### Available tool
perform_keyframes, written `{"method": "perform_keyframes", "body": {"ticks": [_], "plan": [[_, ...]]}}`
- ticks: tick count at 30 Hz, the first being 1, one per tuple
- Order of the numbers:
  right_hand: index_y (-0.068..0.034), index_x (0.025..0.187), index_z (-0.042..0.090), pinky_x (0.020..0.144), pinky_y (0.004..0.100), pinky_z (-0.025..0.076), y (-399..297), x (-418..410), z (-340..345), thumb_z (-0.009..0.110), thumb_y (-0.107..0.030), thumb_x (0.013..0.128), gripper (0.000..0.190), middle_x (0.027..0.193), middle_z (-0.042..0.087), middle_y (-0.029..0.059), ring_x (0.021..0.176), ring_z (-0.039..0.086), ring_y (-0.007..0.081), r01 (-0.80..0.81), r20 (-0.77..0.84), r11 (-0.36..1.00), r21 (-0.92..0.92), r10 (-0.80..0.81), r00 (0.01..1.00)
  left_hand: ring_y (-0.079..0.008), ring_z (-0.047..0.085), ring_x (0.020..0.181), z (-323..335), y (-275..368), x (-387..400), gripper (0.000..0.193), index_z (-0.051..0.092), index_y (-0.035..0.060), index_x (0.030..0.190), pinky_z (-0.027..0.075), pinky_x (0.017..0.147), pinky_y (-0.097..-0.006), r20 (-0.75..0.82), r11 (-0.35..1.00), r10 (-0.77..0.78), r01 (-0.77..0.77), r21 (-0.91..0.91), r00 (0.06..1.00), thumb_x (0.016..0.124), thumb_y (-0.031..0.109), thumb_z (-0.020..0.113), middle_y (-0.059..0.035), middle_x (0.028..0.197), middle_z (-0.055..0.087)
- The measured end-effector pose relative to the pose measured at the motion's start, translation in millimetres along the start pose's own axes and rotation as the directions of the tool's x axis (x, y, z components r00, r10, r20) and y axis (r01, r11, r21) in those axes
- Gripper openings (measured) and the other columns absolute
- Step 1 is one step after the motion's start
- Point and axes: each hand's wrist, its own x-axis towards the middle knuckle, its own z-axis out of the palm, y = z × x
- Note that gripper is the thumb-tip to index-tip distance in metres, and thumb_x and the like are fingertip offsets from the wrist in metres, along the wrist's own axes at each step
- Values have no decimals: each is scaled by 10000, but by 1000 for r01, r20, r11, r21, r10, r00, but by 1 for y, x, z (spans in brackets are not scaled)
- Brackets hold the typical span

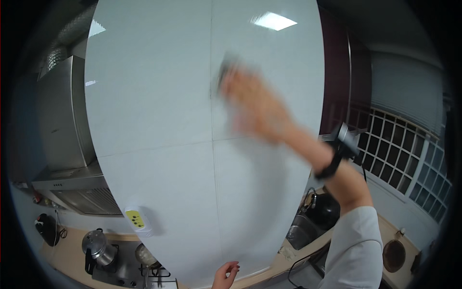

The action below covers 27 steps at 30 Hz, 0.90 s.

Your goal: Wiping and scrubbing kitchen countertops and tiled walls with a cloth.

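Observation:
My right hand (256,97) is raised against a glossy white tiled wall (155,104), blurred by motion. Its fingers are closed on a small dark grey object (227,70), possibly a cloth or pad, pressed to the tiles beside a vertical grout line. Most of that object is hidden or smeared. A black strap with a small device (337,151) is around my right wrist. Low in the view, my left hand (226,275) hangs in front of the wall with loosely curled fingers, and nothing shows in it.
At left, a steel range hood (79,191) overhangs a gas hob (122,263) with a pressure cooker (99,247). A white remote-like controller (138,221) is mounted on the wall. At right are a dark red cabinet (335,72), a sink (301,231), a black wok (325,211) and a barred window (393,151).

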Motion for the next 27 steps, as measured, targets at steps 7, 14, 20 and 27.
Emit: {"method": "perform_keyframes", "body": {"ticks": [7, 14, 20, 27], "plan": [[-52, 1323, 356, 1069, 416, 223, 26, -43, -22, 540, -288, 846, 563, 1371, 337, 158, 1291, 286, 298, -229, -56, 968, -106, 225, 973, -176, 601, 828, 5, -7, 3, 254, 552, -4, 1091, 476, 741, -283, 71, 999, 11, -14, 48, 997, 908, 165, 509, -104, 918, 619], [-43, 1269, 420, 1042, 460, 262, -57, -50, 23, 630, -237, 753, 590, 1285, 430, 183, 1246, 359, 329, -280, -87, 957, 79, 286, 954, -166, 593, 820, 18, -1, 9, 297, 550, -21, 1081, 472, 738, -279, 97, 999, 11, -7, -41, 995, 915, 222, 505, -94, 895, 614], [-11, 1338, 327, 1078, 442, 168, -23, -130, -1, 496, -249, 878, 545, 1376, 319, 203, 1314, 241, 326, -720, -351, 678, 147, 717, 603, -156, 620, 788, 28, -2, 12, 199, 555, -16, 1046, 475, 725, -259, 165, 1000, -25, 25, -1, 986, 877, 79, 513, -100, 876, 642], [-8, 1374, 243, 1093, 440, 116, -80, -89, 26, 550, -286, 823, 690, 1416, 239, 205, 1337, 166, 344, -602, -43, 796, 58, 604, 796, -158, 623, 796, 30, 1, 14, 191, 557, -20, 1039, 474, 754, -262, 218, 998, -56, 53, 20, 974, 872, 51, 498, -95, 867, 638]]}}
